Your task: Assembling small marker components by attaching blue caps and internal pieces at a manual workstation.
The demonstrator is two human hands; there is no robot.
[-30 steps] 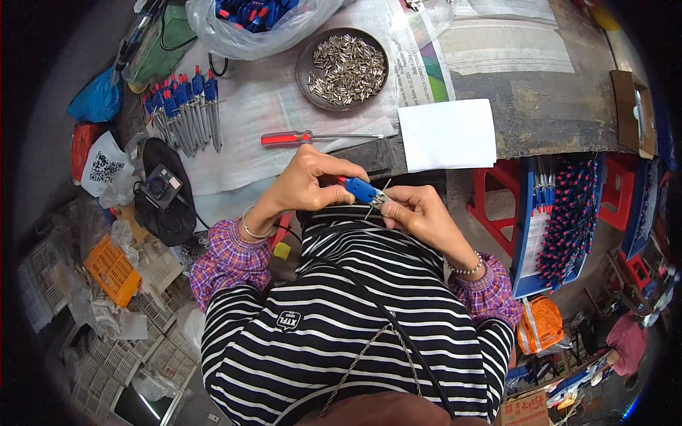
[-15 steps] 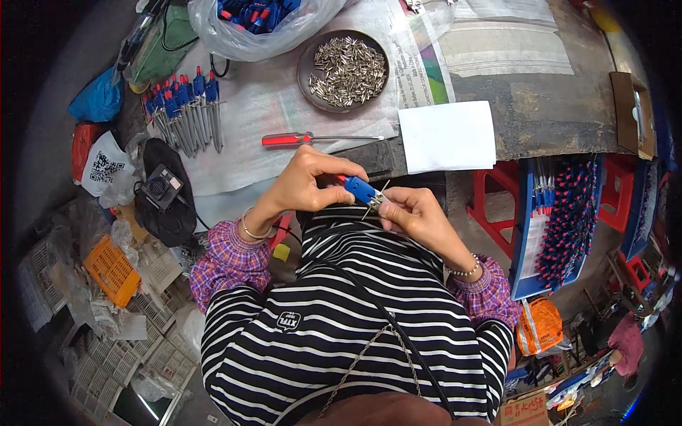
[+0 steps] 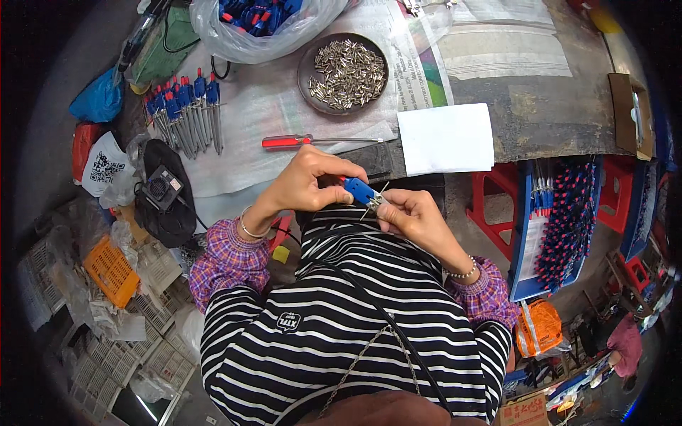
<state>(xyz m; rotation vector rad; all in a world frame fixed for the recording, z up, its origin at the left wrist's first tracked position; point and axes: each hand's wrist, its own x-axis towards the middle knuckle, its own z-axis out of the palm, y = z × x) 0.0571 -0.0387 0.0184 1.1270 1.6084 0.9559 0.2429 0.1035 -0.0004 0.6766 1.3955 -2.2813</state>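
Observation:
Low over my lap, close to the table's near edge, both hands are on one small blue plastic piece [image 3: 360, 191] with a red end and metal fittings. My left hand [image 3: 312, 181] pinches its red end between thumb and fingers. The fingers of my right hand [image 3: 412, 213] are closed around its metal end, where a thin metal rod crosses it at an angle. My right fingers partly hide the metal end. Just beyond my hands, a screwdriver [image 3: 288, 141] with a red handle lies on the table.
A round dish [image 3: 304, 78] of small metal pins sits beyond the screwdriver. Bundled blue-and-red pieces [image 3: 186, 106] with metal shafts lie to the left. A clear bag [image 3: 245, 48] holds more. White paper [image 3: 446, 138] is at right, above a blue tray [image 3: 528, 248] of finished-looking rows beside red stools [image 3: 490, 206].
My hands and the blue piece keep almost the same place. The thin rod at the metal end has shifted its angle slightly. My right fingers have moved a little.

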